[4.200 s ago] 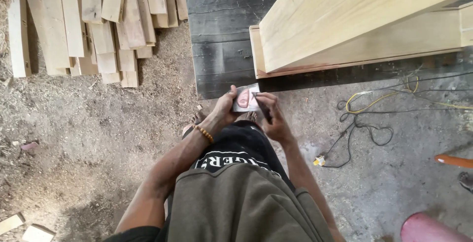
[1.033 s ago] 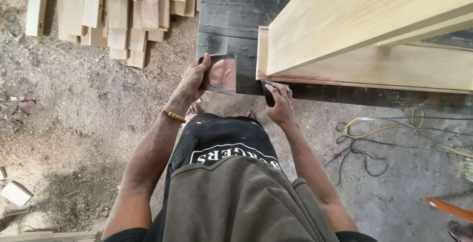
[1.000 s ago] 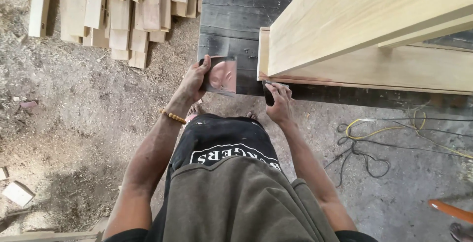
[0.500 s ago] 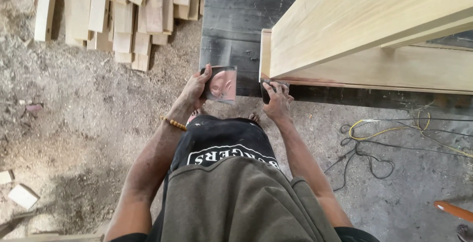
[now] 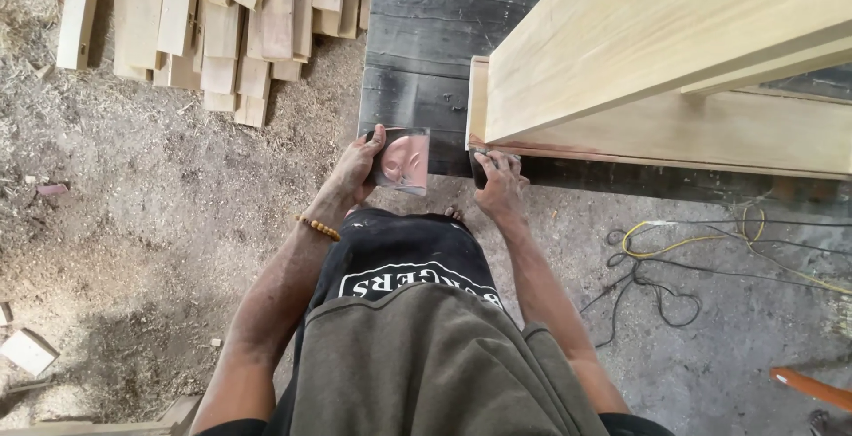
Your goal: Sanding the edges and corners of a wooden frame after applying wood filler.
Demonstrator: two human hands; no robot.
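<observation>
My left hand (image 5: 359, 163) grips a square metal plate (image 5: 404, 159) smeared with reddish-brown paste, held level beside the corner of a dark workbench (image 5: 417, 54). My right hand (image 5: 497, 186) presses a small dark scraper blade (image 5: 481, 168) against the lower corner of a pale wooden frame (image 5: 657, 54) lying on the bench. A reddish stain runs along the frame's bottom edge near the blade. A beaded bracelet (image 5: 318, 227) sits on my left wrist.
A stack of cut wooden boards (image 5: 213, 28) lies on the sawdust floor at the upper left. Yellow and black cables (image 5: 674, 250) coil on the concrete at the right. An orange handle (image 5: 812, 385) shows at the lower right; wood offcuts (image 5: 27, 352) at the lower left.
Earlier both hands met at the plate in front of me, the blade touching it. Since then the right hand has carried the blade to the frame's corner and the left holds the plate aside.
</observation>
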